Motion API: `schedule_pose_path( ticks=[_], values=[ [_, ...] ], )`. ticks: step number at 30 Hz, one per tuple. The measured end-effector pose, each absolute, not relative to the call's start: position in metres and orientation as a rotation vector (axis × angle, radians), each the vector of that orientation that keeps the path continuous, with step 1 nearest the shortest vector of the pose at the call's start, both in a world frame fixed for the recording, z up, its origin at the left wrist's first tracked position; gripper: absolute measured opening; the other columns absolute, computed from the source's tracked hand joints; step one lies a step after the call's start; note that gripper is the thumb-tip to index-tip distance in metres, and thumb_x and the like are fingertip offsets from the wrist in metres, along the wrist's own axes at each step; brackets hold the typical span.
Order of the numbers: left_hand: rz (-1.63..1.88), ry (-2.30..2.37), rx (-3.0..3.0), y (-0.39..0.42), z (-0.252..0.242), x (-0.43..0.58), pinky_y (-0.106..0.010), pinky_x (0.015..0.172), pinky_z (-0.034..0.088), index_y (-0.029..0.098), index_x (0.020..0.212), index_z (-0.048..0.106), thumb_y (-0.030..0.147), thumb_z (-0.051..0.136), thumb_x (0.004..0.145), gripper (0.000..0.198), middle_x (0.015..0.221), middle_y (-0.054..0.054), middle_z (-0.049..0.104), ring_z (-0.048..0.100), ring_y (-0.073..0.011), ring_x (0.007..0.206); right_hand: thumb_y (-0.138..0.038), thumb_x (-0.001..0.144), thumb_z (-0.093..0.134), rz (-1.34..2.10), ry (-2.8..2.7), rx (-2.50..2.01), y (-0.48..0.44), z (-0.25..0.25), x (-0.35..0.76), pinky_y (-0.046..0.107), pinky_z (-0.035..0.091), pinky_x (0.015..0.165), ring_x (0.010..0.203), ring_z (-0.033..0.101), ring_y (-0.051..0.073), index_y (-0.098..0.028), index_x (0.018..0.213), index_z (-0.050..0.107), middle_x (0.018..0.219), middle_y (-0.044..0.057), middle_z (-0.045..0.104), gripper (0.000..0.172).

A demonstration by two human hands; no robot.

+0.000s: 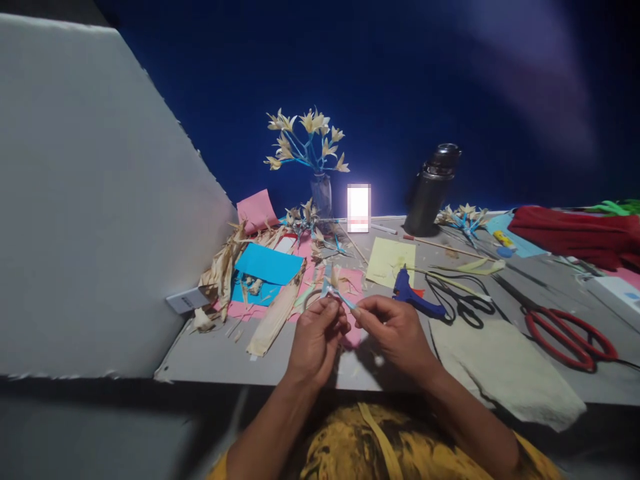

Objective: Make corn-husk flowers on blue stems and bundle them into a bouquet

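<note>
Pinches a flower (pixel 335 278) in left hand (pixel 316 337) and blue strip (pixel 345 301) in right hand (pixel 399 332), before the vase (pixel 321 194), and may rip the strip by pulling too hard.

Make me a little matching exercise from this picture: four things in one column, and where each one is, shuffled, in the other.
Things
1. Slender light-blue stem
2. Tall spray of pale, pointed-petalled flowers
3. Dark cylindrical flask with a shiny cap
4. Blue pistol-shaped glue gun

Places
A. Standing by the dark blue wall
B. Lying just beyond the right hand
C. At the fingertips of the left hand and right hand
D. In a clear, upright vase

Pairs: 1-C, 2-D, 3-A, 4-B
</note>
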State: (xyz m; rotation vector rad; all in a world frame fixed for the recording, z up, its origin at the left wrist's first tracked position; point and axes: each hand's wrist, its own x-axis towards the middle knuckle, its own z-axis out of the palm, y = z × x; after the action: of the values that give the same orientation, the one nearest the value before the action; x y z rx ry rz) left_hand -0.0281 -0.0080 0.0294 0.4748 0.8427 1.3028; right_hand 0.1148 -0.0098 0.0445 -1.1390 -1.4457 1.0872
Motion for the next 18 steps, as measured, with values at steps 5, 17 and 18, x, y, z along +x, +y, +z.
schedule_pose_path(
  ticks=[5,17,18],
  values=[
    [1.286,0.838,0.526,-0.013,0.033,-0.025,-0.02,0.061,0.049,0.012,0.076,0.071,0.029,0.086,0.066,0.024,0.065,0.0,0.063,0.057,-0.0084,0.059,-0.036,0.082,0.069,1.348,-1.303,-1.075,-0.008,0.039,0.115,0.022,0.046,0.059,0.061,0.063,0.014,-0.016,0.071,0.073,0.069,0.003,0.073,0.023],
    [1.306,0.873,0.471,-0.008,0.041,-0.024,-0.019,0.055,0.043,0.014,0.062,0.059,0.021,0.084,0.063,0.026,0.058,0.004,0.055,0.05,-0.0065,0.054,-0.024,0.091,0.059,0.809,-1.577,-1.089,-0.02,0.037,0.107,0.024,0.048,0.07,0.07,0.067,0.016,-0.018,0.077,0.072,0.076,0.003,0.075,0.02],
    [1.3,0.863,0.462,-0.008,0.041,-0.024,-0.019,0.055,0.043,0.014,0.062,0.059,0.021,0.084,0.062,0.026,0.059,0.004,0.055,0.05,-0.0065,0.054,-0.024,0.092,0.058,0.778,-1.601,-1.084,-0.021,0.038,0.107,0.024,0.048,0.07,0.071,0.067,0.016,-0.018,0.078,0.072,0.076,0.003,0.074,0.02]
  ],
)
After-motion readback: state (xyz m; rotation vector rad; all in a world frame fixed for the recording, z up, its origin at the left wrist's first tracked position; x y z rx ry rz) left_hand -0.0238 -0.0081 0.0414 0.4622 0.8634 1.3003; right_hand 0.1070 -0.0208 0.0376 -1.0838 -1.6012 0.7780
